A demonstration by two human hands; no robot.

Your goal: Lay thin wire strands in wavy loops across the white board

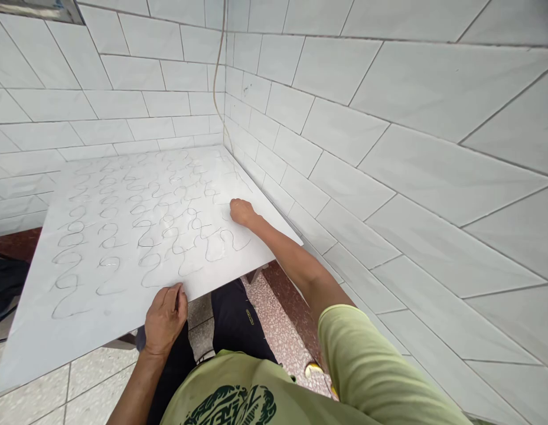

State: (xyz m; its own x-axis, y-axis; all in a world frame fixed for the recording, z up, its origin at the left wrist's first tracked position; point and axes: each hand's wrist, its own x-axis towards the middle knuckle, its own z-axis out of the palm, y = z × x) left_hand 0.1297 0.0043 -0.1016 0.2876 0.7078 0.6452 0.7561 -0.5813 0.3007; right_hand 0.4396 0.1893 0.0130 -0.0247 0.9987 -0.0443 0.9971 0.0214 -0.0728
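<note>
A broad white board (pixel 123 319) lies flat in front of me, covered with rows of thin dark wavy strands (pixel 110 236). Whether these are drawn lines or laid strands I cannot tell. My right hand (pixel 241 212) is closed over the right part of the board, knuckles up, beside a few of the curves; its fingertips are hidden. At the board's near edge rests my left hand (pixel 165 316), its fingers curled together with the thumb against them. Anything inside either hand is hidden or too small to name.
White tiled walls (pixel 389 165) meet in a corner behind and right of the board. A thin cable (pixel 217 77) hangs down that corner. Dark fabric (pixel 8 289) sits at the far left. Below are pale floor tiles (pixel 39 389) and a yellow object (pixel 313 369).
</note>
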